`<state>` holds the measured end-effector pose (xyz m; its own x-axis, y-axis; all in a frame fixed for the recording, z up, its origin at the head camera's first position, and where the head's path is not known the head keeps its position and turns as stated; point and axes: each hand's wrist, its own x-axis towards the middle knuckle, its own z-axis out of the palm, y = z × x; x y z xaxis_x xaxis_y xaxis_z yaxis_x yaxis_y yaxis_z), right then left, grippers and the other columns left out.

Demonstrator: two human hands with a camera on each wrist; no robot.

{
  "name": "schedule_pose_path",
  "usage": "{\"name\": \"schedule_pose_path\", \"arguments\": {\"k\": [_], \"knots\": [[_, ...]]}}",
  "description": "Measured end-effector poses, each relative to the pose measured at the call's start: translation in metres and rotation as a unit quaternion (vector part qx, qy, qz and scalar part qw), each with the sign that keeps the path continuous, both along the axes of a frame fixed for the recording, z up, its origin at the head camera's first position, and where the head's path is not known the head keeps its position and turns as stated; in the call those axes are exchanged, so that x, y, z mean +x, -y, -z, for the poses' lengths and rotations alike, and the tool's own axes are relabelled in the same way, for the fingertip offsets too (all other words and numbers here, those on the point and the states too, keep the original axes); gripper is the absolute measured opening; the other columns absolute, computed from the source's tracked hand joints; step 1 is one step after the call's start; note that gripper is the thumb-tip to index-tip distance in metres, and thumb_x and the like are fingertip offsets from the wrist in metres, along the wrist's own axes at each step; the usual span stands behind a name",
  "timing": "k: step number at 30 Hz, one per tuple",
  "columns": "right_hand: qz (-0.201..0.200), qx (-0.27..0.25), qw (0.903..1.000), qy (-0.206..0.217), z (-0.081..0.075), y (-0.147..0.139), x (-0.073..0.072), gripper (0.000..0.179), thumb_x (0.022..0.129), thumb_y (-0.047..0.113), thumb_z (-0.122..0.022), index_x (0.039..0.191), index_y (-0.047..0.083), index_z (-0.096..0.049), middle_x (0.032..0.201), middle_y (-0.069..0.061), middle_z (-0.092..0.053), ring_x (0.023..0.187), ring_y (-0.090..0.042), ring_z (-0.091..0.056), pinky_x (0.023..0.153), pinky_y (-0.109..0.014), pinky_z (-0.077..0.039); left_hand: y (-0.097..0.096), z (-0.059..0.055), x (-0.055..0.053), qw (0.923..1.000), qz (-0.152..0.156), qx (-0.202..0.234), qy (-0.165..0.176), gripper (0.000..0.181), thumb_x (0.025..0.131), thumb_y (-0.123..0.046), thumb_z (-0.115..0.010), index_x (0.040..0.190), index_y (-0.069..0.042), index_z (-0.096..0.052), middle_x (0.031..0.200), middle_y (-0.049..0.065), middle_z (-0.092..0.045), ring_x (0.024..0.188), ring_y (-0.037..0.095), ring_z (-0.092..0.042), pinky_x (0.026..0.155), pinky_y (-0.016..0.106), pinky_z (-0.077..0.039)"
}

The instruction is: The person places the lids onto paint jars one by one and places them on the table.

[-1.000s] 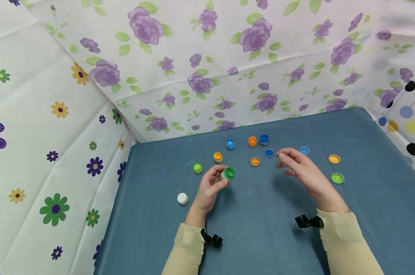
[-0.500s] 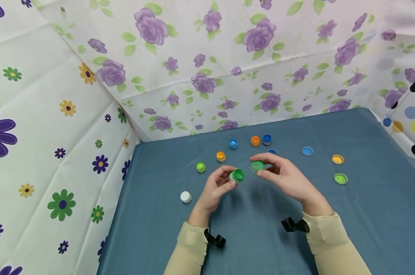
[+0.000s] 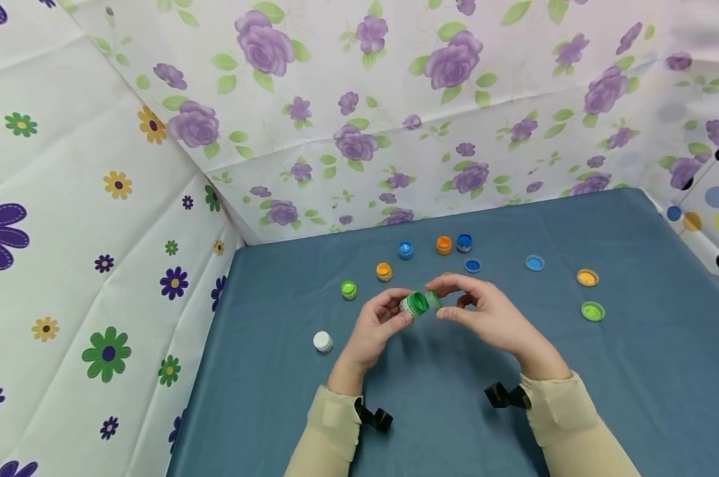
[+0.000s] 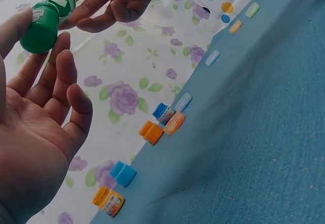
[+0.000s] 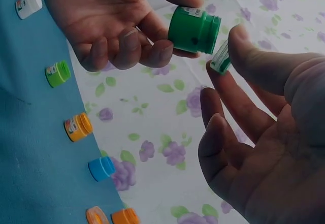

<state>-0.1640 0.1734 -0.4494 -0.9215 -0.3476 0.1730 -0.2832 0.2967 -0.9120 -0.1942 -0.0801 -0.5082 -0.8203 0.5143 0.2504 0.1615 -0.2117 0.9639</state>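
Seven small jars, six loose lids.
From where I stand: six open, one white-capped jar; five lids on the bench, one green lid held.

Small green jar with pale label, uncapped, tilted sideways, green lid on edge just beside its mouth, both held above the tabletop, inward of its far edge

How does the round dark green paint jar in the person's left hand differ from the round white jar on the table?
The round dark green paint jar is open, its round green lid pinched in the right hand; the round white jar looks capped. The green jar is tilted in the left hand, while the white jar stands upright on the blue table. Both are round, labelled jars.
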Motion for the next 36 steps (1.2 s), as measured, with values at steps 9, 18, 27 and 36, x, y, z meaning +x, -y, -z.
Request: {"name": "schedule_pose_path", "arguments": {"k": [9,18,27,36], "knots": [[0.002,0.042,0.9934,-0.107,-0.003,0.005,0.005,0.041,0.097,0.016,-0.081,0.135,0.026,-0.073,0.134,0.007,-0.067,0.112,-0.013,-0.061,0.080,-0.037,-0.052,-0.002,-0.001,0.001,1.0000,0.006,-0.002,0.007,0.070,0.100,-0.042,-0.079,0.137,0.014,-0.057,0.117,0.002,-0.068,0.097,0.015,-0.061,0.087,0.027,-0.055],[0.007,0.084,0.9859,-0.145,-0.009,0.010,0.010,0.051,0.093,0.004,-0.082,0.136,0.029,-0.071,0.137,0.009,-0.066,0.117,-0.014,-0.063,0.080,-0.038,-0.055,-0.001,-0.001,0.001,0.9999,0.006,-0.008,0.009,0.063,0.102,-0.037,-0.077,0.136,0.014,-0.059,0.115,0.001,-0.068,0.095,0.014,-0.061,0.084,0.026,-0.055],[-0.009,0.089,0.9852,-0.146,-0.013,0.011,0.011,0.051,0.092,0.002,-0.084,0.134,0.027,-0.071,0.133,0.010,-0.066,0.114,-0.014,-0.065,0.080,-0.038,-0.055,-0.006,0.001,0.002,0.9999,0.007,-0.008,0.009,0.051,0.105,-0.022,-0.073,0.137,0.015,-0.058,0.110,-0.002,-0.069,0.092,0.012,-0.062,0.083,0.028,-0.055],[0.044,0.160,0.9823,-0.087,-0.013,0.014,0.013,0.034,0.098,0.043,-0.079,0.125,0.022,-0.074,0.108,0.007,-0.069,0.101,-0.016,-0.062,0.078,-0.041,-0.051,-0.006,0.001,0.004,0.9999,0.007,-0.003,-0.010,0.048,0.100,-0.018,-0.079,0.135,0.012,-0.062,0.111,0.001,-0.069,0.091,0.013,-0.063,0.080,0.025,-0.055]]}}
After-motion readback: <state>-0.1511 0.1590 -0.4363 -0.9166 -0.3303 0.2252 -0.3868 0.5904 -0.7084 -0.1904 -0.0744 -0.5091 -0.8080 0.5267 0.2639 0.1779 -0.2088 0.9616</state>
